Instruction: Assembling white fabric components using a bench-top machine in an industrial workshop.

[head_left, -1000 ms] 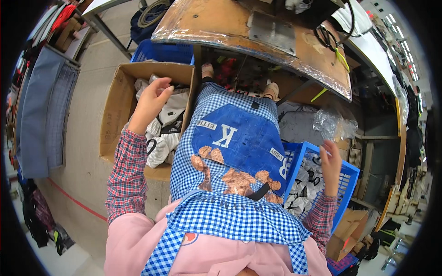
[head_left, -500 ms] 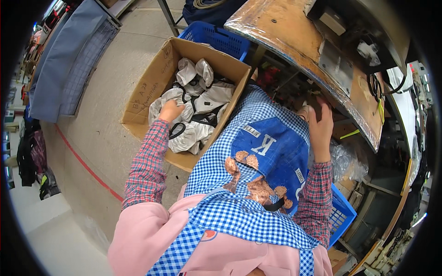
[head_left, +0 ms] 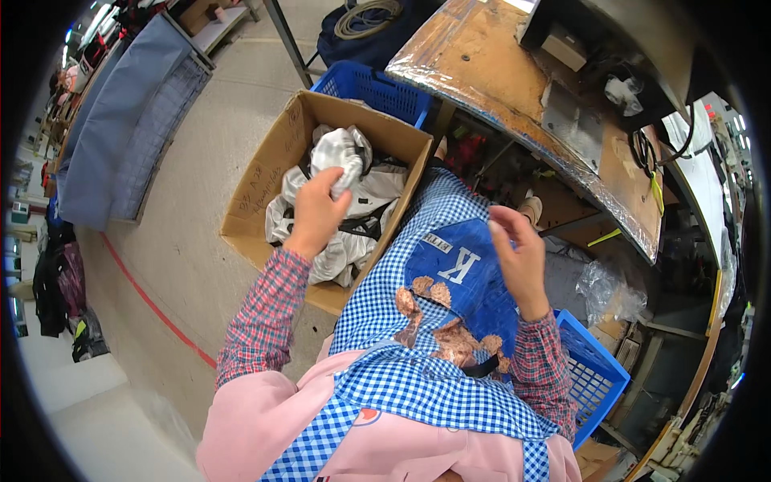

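My left hand (head_left: 316,215) is closed on a silvery-white fabric piece (head_left: 340,154), lifted above an open cardboard box (head_left: 255,181). Inside the box lies a heap of similar white fabric pieces (head_left: 376,191) with black trim and straps; their exact kind is unclear. Over my lap, my right hand (head_left: 520,261) is raised, its fingers apart and nothing in them. Below it is my blue-and-white checked apron (head_left: 426,217) with a blue pocket panel.
A worktable (head_left: 482,60) with a plastic-wrapped edge stands at the right, a machine upon it. Blue plastic baskets stand behind the box (head_left: 377,84) and beside my right forearm (head_left: 590,373). A grey-blue covered rack (head_left: 124,120) is at the far left. Clear plastic (head_left: 610,293) lies under the table.
My left hand has risen from the heap, moving toward me and to the right with a white fabric piece. My right hand has come away from the table's underside, down and left over my lap.
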Demonstrator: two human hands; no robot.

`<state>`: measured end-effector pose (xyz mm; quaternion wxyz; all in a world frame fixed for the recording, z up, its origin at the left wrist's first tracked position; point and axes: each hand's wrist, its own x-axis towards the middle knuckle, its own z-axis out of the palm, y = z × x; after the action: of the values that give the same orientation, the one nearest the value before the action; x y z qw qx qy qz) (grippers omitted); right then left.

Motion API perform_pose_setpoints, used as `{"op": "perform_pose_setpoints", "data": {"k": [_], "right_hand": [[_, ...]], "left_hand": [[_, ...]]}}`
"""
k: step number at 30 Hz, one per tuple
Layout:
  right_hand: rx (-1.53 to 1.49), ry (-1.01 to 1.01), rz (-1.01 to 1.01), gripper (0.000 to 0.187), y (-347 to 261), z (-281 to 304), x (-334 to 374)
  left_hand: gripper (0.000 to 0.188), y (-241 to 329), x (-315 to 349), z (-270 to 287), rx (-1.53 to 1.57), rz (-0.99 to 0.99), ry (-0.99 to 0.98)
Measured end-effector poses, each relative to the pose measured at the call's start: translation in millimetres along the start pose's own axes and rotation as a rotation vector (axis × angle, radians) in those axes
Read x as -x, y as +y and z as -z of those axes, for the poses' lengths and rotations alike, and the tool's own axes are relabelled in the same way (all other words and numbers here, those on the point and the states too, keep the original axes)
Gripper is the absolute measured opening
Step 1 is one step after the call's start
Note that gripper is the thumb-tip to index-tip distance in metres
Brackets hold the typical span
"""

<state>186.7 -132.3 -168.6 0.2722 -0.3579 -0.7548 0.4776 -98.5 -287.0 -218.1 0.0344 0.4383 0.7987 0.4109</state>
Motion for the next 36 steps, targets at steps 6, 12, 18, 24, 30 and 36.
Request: {"op": "perform_pose_setpoints", "data": {"k": [6,12,18,24,30,36], "right_hand": [[-0.49,-0.201,-0.106,0.028,-20.1,-46.9,-13.2],[-0.405,-0.101,-0.134,0.012,-1.2,-35.8,9.1],[-0.66,0.018,-0.218,0.012,5.3,-0.4,21.9],[-0.698,0.038,-0.205,0.012,8.0,3.2,23.3],[-0.713,0.067,-0.217,0.011,8.4,7.5,31.3],[-0.669,-0.003,-0.176,0.011,0.0,13.7,33.1]], "left_hand": [[0.037,93.5,37.3,-4.4,0.105,-0.478,-0.054],[0.041,116.7,72.3,6.8,0.21,-0.494,-0.264],[0.06,55.0,104.2,42.8,-0.083,-0.054,-1.0],[0.064,38.7,133.1,28.3,-0.051,-0.128,-0.934],[0.053,39.8,123.4,34.5,0.146,-0.141,-0.983],[0.049,41.9,80.4,51.3,0.058,-0.223,-1.179]]}}
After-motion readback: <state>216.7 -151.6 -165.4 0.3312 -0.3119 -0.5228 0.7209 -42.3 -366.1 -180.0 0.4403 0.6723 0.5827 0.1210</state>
